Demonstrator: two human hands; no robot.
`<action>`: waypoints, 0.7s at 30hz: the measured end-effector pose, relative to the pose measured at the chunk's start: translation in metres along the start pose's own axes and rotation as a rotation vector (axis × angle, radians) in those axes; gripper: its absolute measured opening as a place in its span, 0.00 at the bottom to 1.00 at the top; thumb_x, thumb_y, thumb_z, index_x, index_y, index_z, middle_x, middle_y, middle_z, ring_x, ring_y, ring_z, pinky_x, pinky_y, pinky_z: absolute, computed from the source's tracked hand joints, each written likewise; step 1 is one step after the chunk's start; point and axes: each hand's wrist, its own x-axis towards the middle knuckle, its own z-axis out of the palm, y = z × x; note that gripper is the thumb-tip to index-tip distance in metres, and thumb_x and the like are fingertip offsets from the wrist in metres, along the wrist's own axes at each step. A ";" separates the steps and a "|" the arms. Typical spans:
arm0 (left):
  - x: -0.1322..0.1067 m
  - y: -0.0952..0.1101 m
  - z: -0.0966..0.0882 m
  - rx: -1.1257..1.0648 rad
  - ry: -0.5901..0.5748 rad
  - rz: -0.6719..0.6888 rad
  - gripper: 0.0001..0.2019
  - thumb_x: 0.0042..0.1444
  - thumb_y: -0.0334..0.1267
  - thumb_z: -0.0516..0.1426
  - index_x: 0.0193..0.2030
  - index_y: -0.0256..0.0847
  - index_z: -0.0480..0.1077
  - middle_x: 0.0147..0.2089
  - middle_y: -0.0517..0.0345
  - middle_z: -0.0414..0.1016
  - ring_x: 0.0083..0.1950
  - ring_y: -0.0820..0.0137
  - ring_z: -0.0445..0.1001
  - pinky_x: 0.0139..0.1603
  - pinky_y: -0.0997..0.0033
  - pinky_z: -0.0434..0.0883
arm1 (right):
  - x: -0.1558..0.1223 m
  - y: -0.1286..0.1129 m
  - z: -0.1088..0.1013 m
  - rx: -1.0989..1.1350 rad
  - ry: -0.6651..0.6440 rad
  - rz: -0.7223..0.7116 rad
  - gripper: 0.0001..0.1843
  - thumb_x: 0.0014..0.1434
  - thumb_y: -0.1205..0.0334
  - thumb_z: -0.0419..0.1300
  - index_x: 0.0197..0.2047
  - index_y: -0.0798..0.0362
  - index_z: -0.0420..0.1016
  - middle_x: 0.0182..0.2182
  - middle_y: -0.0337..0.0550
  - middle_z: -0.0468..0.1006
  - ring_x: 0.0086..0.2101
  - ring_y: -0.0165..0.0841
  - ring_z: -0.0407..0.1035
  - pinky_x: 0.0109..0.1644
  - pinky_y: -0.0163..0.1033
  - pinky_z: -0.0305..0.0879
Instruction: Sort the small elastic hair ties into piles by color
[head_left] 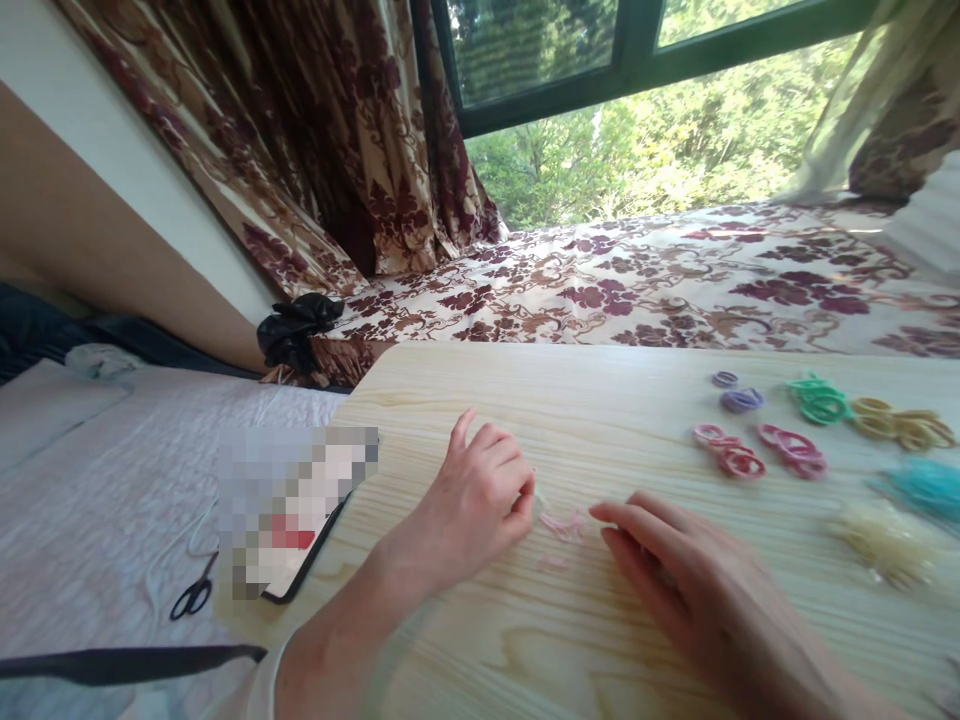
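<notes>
Several thin pale pink rubber bands (564, 526) lie on the wooden table between my hands, with another small pink piece (553, 564) just below them. On the left side, my left hand (486, 490) has its fingers curled in and the thumb drawn to the index finger, while the little finger sticks up. Whatever its fingertips hold, if anything, is too small and hidden to name. My right hand (675, 560) hovers to the right of the pink bands, fingers stretched toward them, the thumb a little apart and nothing visible in its grasp.
Sorted elastic bands lie at the right: purple (741, 400), green (823, 400), tan (904, 424), pink-red (739, 458), blue (930, 487) and a clear pile (885, 542). A blurred-out phone (315, 540) is at the table's left edge, near scissors (193, 598) on the bed.
</notes>
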 end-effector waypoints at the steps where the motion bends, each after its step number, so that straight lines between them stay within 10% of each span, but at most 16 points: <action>1: 0.000 0.000 0.000 -0.017 0.014 0.010 0.07 0.57 0.26 0.53 0.31 0.40 0.68 0.36 0.60 0.75 0.50 0.68 0.70 0.70 0.44 0.49 | 0.000 0.000 0.000 0.005 0.018 0.003 0.14 0.65 0.67 0.48 0.40 0.50 0.75 0.29 0.40 0.76 0.28 0.29 0.73 0.31 0.33 0.67; 21: 0.000 0.014 0.004 -0.420 0.042 -0.009 0.07 0.53 0.26 0.56 0.30 0.43 0.68 0.34 0.61 0.74 0.51 0.67 0.74 0.72 0.48 0.49 | 0.007 -0.012 0.008 0.155 0.087 0.086 0.10 0.65 0.63 0.52 0.40 0.51 0.75 0.30 0.39 0.75 0.28 0.27 0.72 0.30 0.31 0.67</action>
